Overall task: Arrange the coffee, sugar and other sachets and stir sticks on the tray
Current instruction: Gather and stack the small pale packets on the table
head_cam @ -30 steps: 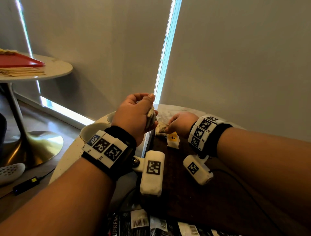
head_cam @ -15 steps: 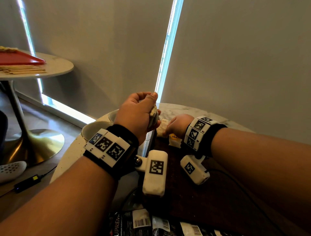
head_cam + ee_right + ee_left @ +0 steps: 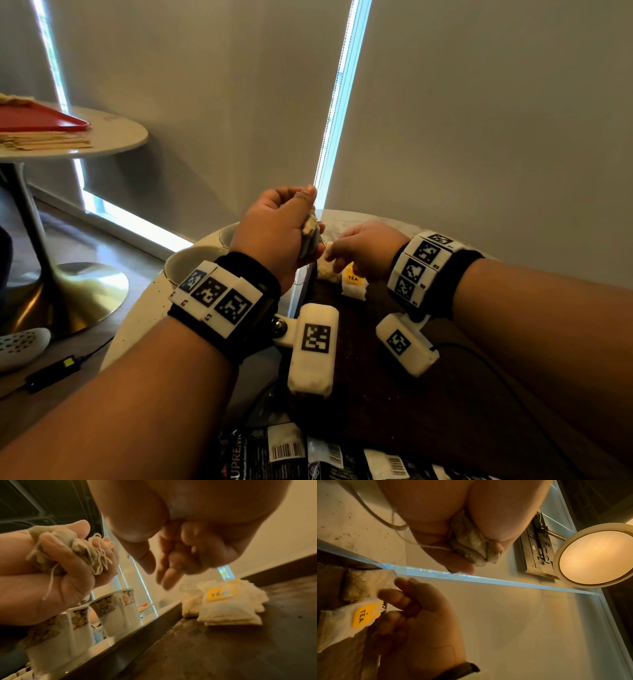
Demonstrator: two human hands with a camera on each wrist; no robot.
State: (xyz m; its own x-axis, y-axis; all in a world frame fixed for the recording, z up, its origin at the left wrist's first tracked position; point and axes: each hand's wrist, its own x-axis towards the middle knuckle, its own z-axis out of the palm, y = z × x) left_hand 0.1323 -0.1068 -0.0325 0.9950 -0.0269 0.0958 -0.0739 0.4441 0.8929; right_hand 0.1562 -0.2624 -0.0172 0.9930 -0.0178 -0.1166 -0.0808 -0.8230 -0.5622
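My left hand (image 3: 305,214) is raised above the tray's left rim and grips a crumpled bundle of tea bags (image 3: 310,236) with loose strings (image 3: 101,555). My right hand (image 3: 342,255) hovers just right of it, fingers loosely curled and pointing down, nothing visibly in them (image 3: 163,577). Below it, on the dark brown tray (image 3: 428,411), lies a white tea bag with a yellow TEA tag (image 3: 354,284), and another pale tea bag (image 3: 327,272) beside it. Black coffee sachets (image 3: 274,452) with barcodes lie at the tray's near edge.
Two white cups with patterned rims (image 3: 116,609) stand on the round marble table (image 3: 137,325) just left of the tray. A second round table at far left holds a red tray (image 3: 44,118) and wooden stir sticks (image 3: 41,142). A window blind hangs close behind.
My right hand has lifted off the tea bags on the tray and come up close to my left hand. The left hand keeps its grip on the bundle.
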